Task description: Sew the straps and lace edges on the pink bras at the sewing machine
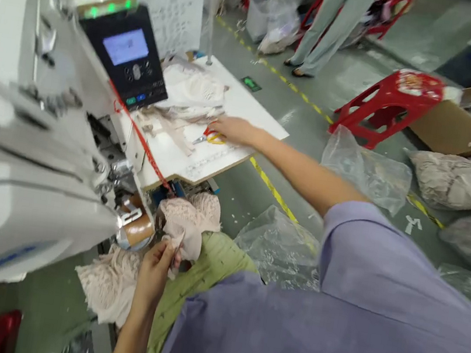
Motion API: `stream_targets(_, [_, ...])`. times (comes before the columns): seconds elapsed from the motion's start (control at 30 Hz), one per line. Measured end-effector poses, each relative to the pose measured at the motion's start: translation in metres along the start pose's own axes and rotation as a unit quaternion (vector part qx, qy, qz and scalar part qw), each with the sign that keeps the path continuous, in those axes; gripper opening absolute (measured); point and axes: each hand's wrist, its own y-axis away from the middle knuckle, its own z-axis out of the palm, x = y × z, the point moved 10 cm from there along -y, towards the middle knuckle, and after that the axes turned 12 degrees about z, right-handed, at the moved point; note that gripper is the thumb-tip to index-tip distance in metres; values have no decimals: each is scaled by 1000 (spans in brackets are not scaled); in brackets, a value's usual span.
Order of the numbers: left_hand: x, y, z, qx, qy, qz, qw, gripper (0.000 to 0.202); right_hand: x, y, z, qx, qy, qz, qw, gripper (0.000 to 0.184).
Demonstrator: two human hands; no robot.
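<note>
The right hand [230, 130] has its fingers curled in at the scissors [209, 133], touching the handles, though I cannot tell whether it has really closed on them. With twelve at the top of the view, the scissors lie at eight to nine o'clock from that hand, their long axis running roughly three to nine, handles toward the fingers and tips turned away toward eight. The left hand [156, 262] is well apart from them, the scissors at about one o'clock from it, so the right is clearly nearer. The left thumb and fingers pinch the edge of a pale pink cloth [187, 219], which spreads toward one o'clock from the grip. The scissors rest flat on the white table [252, 108], near its front edge, with a pile of pale cloth [195, 88] at ten o'clock from the right hand. Further out, the sewing machine [39, 188] fills the side toward nine, its control panel [124, 59] at ten. A red stool [421, 83] stands on the floor toward two.
</note>
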Motion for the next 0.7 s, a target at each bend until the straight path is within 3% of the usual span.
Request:
stream_targets(0.1, [0, 4, 3, 13, 65, -13, 998, 35, 0, 29, 14, -42, 37, 30, 998, 36])
stream_targets(0.13, [-2, 6, 2, 23, 87, -20, 996, 34, 2, 44, 16, -45, 43, 54, 997, 46])
stream_targets(0.2, [-5, 10, 0, 43, 127, -40, 990, 33, -2, 85, 9, -27, -2, 90, 996, 66])
stream_targets(0.27, [-6, 13, -2, 59, 157, -55, 984, 32, -11, 136, -5, 0, -95, 145, 985, 64])
stream_targets(0.33, [-5, 16, -4, 66, 170, -59, 981, 30, -41, 188, -4, -39, -178, 154, 971, 52])
stream_targets(0.43, [-1, 18, -5, 69, 175, -54, 981, 27, -117, 249, 7, -131, -208, 54, 968, 52])
stream_targets(0.53, [2, 18, -6, 71, 177, -46, 981, 26, -168, 274, 8, -124, -191, -17, 974, 43])
stream_targets(0.7, [5, 22, -6, 59, 136, -40, 988, 29, -192, 264, 15, -96, -174, -45, 979, 39])
